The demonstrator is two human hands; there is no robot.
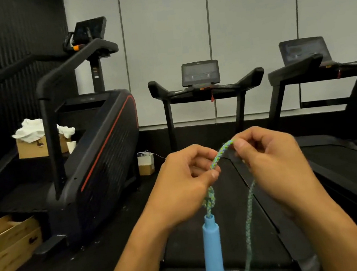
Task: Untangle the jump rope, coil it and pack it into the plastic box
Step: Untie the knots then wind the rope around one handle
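A braided blue-green jump rope (219, 155) arches between my two hands at chest height. My left hand (185, 184) pinches it just above a knot (210, 200), and below the knot a light blue handle (212, 250) hangs straight down. My right hand (272, 157) pinches the rope's upper end of the arch. From there a second strand (248, 212) drops toward the bottom edge of the view. No plastic box is in view.
A treadmill (203, 87) stands straight ahead with its belt under my hands, and another treadmill (313, 67) is at the right. A stair climber (93, 145) fills the left. Cardboard boxes (8, 244) sit at the lower left, and a small bag (146, 162) lies on the floor.
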